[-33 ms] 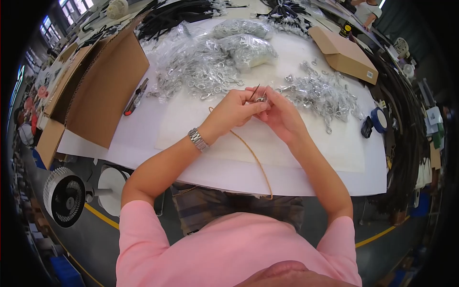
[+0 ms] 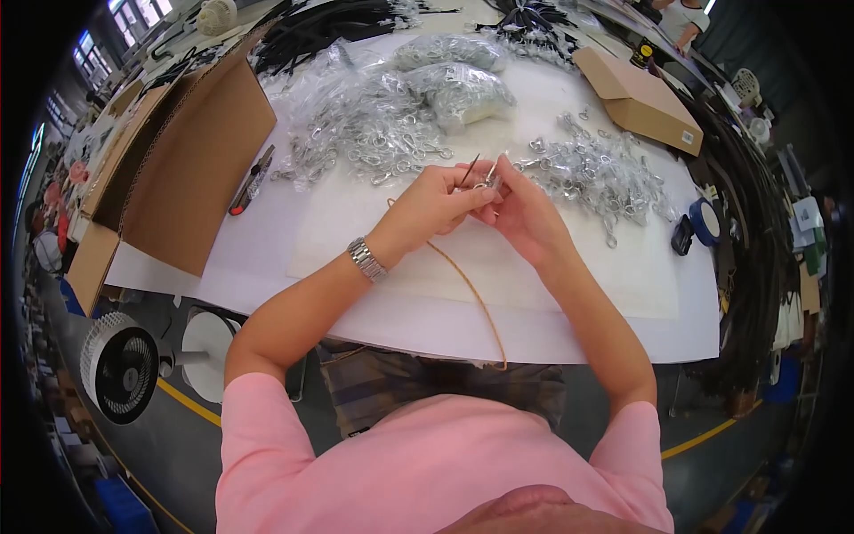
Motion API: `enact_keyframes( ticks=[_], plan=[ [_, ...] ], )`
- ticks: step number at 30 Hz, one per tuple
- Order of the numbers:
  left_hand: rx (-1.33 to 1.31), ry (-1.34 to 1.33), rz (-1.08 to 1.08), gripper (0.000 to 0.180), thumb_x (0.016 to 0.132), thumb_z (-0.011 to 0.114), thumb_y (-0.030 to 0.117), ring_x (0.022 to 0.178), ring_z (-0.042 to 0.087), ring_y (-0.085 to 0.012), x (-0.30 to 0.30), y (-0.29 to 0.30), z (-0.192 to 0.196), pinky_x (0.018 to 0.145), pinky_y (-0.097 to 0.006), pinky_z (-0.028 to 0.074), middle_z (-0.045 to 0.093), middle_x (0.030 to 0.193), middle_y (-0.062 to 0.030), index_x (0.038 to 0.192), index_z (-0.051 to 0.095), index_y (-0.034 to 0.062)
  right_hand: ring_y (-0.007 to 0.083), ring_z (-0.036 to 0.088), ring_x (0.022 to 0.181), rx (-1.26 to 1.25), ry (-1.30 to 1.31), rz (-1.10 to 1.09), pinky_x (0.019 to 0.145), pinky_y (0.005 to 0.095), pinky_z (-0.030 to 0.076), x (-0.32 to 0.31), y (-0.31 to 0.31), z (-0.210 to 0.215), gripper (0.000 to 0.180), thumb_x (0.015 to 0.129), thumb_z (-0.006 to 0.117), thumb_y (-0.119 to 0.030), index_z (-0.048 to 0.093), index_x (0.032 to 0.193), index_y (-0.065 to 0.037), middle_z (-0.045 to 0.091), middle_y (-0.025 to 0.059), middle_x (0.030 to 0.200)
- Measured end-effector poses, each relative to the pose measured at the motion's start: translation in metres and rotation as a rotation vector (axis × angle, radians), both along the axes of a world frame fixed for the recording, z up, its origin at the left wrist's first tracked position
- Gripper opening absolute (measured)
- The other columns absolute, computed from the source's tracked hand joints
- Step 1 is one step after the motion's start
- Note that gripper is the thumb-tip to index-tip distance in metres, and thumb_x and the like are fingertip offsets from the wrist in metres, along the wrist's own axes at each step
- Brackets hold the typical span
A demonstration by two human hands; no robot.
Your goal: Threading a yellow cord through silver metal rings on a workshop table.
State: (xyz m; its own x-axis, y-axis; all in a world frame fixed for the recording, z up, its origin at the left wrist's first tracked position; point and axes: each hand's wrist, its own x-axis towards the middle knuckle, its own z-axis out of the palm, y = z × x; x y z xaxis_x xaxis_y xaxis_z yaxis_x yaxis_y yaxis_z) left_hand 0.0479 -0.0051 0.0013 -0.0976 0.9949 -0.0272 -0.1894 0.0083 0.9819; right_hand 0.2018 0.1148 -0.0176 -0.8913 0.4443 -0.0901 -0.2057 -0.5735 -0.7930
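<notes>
Both hands meet over the middle of the white-covered table. My left hand [image 2: 433, 203] is closed, with a thin dark pointed piece [image 2: 471, 169] sticking up from its fingertips. From beneath that hand a tan cord [image 2: 467, 280] curves down to the table's front edge; whether it joins the pointed piece is hidden. My right hand [image 2: 532, 218] has its fingertips closed around a small shiny metal clasp [image 2: 489, 178], which also touches the left thumb. Just beyond the hands lie a heap of bagged metal clasps [image 2: 382, 133] and, to the right, a second heap of clasps [image 2: 605, 173].
An open cardboard box [image 2: 200, 169] stands at the left, with a red-ended cutter [image 2: 252, 182] beside it. At the right are a cardboard piece [image 2: 640, 102] and a blue tape roll [image 2: 704, 222]. A fan [image 2: 124, 367] stands lower left. Another person [image 2: 685, 22] is far right.
The shiny metal clasp now stands up more visibly between the fingertips, and my right fingertips have shifted slightly. The arms and the cord look the same.
</notes>
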Motion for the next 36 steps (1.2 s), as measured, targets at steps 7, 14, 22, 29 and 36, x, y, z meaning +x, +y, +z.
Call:
enact_keyframes(
  ticks=[7,14,22,29,36],
  plan=[
    [-0.089,-0.054,-0.100,0.020,0.100,0.068,0.018,0.046,0.039,-0.0002,-0.012,0.002,-0.010,0.040,-0.017,0.026,0.073,0.084,-0.0066,0.106,0.069,-0.0007,0.0201,0.067,0.085,0.040,-0.037,-0.124,0.081,0.0341,0.053,0.001,-0.015,0.022,0.043,0.109,0.050,-0.037,0.065,0.125,0.000,0.072,0.0117,0.111],
    [-0.013,0.049,0.005,0.019,0.098,0.068,0.016,0.048,0.038,0.0010,-0.011,-0.001,-0.005,0.042,-0.017,0.026,0.075,0.089,-0.0059,0.110,0.069,0.0012,0.0195,0.069,0.096,0.150,-0.069,-0.141,0.090,0.0338,0.054,0.008,-0.009,0.009,0.034,0.106,0.056,-0.025,0.065,0.126,0.001,0.073,0.0121,0.117],
    [0.020,0.146,0.224,0.022,0.099,0.068,0.017,0.049,0.038,0.0015,-0.011,-0.005,0.005,0.043,-0.017,0.025,0.074,0.086,-0.0046,0.114,0.069,0.0007,0.0206,0.069,0.114,-0.041,-0.100,-0.273,0.103,0.0356,0.053,0.009,-0.011,0.015,0.028,0.104,0.059,-0.022,0.067,0.122,-0.001,0.073,0.0101,0.120],
    [0.006,0.229,0.175,0.022,0.099,0.068,0.018,0.049,0.038,0.0007,-0.012,-0.002,0.002,0.043,-0.018,0.025,0.072,0.078,-0.0022,0.115,0.069,0.0028,0.0193,0.070,0.112,-0.009,-0.095,-0.307,0.101,0.0347,0.054,0.009,-0.013,0.015,0.029,0.105,0.060,-0.023,0.067,0.122,-0.001,0.073,0.0100,0.120],
    [0.047,0.382,0.131,0.021,0.098,0.068,0.016,0.051,0.040,0.0001,-0.009,-0.003,0.004,0.045,-0.018,0.029,0.072,0.079,-0.0021,0.115,0.068,0.0038,0.0179,0.070,0.110,0.030,-0.075,-0.273,0.100,0.0338,0.054,0.011,-0.012,0.013,0.030,0.106,0.058,-0.025,0.067,0.122,-0.002,0.073,0.0110,0.121]
  ],
)
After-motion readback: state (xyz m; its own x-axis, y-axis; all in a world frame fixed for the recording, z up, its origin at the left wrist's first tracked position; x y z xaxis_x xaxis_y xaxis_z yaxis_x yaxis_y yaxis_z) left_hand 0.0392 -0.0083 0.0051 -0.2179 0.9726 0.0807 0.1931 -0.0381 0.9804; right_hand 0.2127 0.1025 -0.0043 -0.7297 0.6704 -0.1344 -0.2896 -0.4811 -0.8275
